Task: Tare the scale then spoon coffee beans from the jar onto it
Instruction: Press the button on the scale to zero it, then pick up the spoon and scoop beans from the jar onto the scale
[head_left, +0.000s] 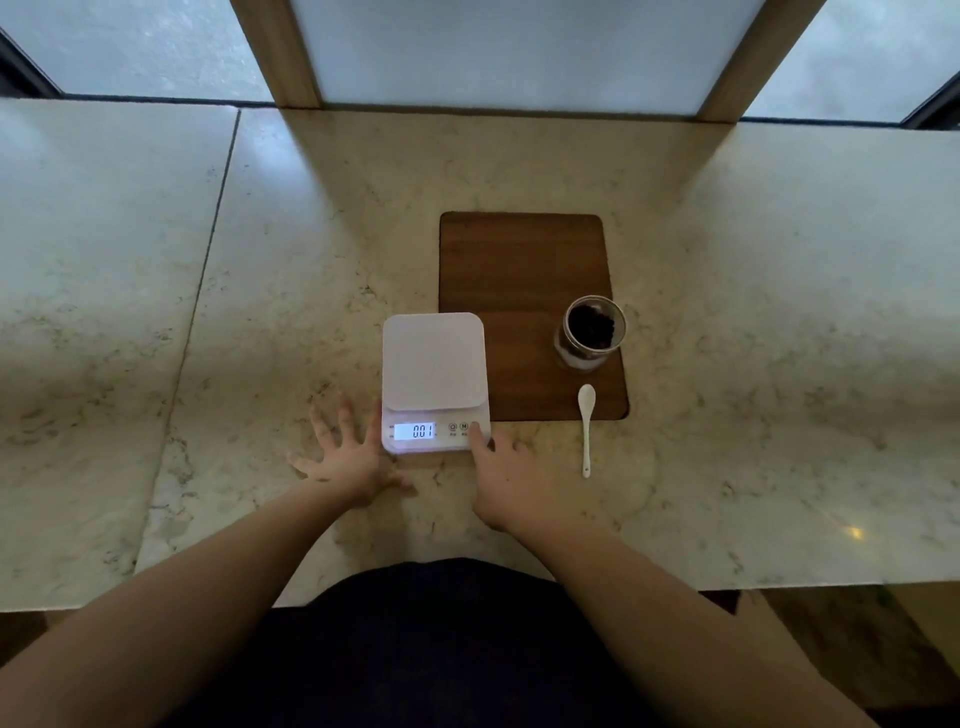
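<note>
I see the scale (435, 382) near the counter's (779, 312) front edge (display reads 0.01); my right hand (511, 480), gripping nothing, presses its right button, left hand (347, 452) splayed flat beside it. Jar (592, 332) sits on the board's (519, 270) right edge, spoon (586, 426) at its front corner.

Table (779, 312): wide bare marble left of the scale (434, 361) and right of the wooden board (519, 270); both stretches open to a hand.

Scale platform bare, open from above. Left hand (345, 454) lies spread flat just beside the scale's left edge, closing that side. Right hand (506, 478) sits at the scale's front right corner, one finger on the button panel, closing the near approach.

Jar (592, 332) upright on the board's right near part, mouth open upward. Far half of the board bare.

Spoon (587, 426) lies lengthwise just right of the right hand, bowl on the board's near edge, handle on marble; clear table to its right.
</note>
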